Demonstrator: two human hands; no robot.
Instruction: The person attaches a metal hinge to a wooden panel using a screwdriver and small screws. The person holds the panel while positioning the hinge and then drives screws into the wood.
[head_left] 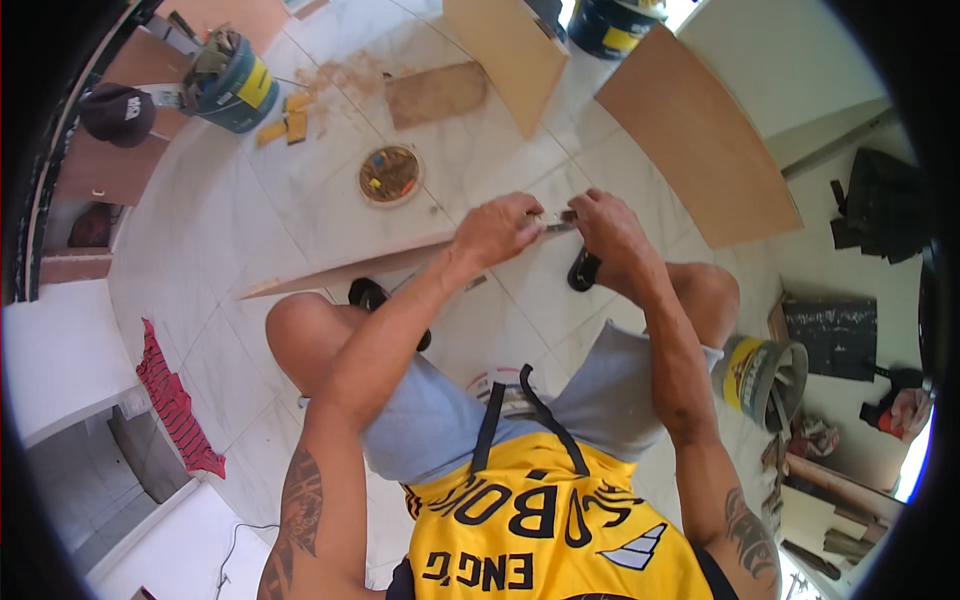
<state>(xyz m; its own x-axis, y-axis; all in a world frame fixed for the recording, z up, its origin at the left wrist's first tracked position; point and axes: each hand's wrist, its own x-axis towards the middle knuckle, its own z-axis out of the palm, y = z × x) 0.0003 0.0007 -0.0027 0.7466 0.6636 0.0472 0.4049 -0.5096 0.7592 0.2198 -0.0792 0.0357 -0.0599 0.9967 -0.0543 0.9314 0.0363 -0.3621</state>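
Yellow top [535, 500] is filling the near view, w/ grey shorts [425, 430] showing just beyond. Going big to small: tiled floor [290, 200] is carrying all the rest. Big panel [700, 140] is lying off to the R, tan panel [515, 60] is sitting at the far side; neither is being touched by a hand, so any work on them is prob. waiting or done, can't tell which. Long strip [370, 264] is running from beyond the L knee up to the L hand [497, 230], its R end hiding under that hand; can't tell if they're touching. Small board [437, 95] is lying flat, well apart, nr some brown dust [350, 72], which is suggesting that some cutting or sanding is already done. Round tub [391, 204] is standing btwn dust & hands, holding small bits.

Work itself is looking unfinished: both hands are busy out front at a small metal pc [557, 227], which is spanning the gap btwn them, just past the strip's R end. L fingers are bunching together, apparently on its L end; R hand [608, 225] is pinching its R end, thumb & fingers closing on it. How much is remaining, can't tell.
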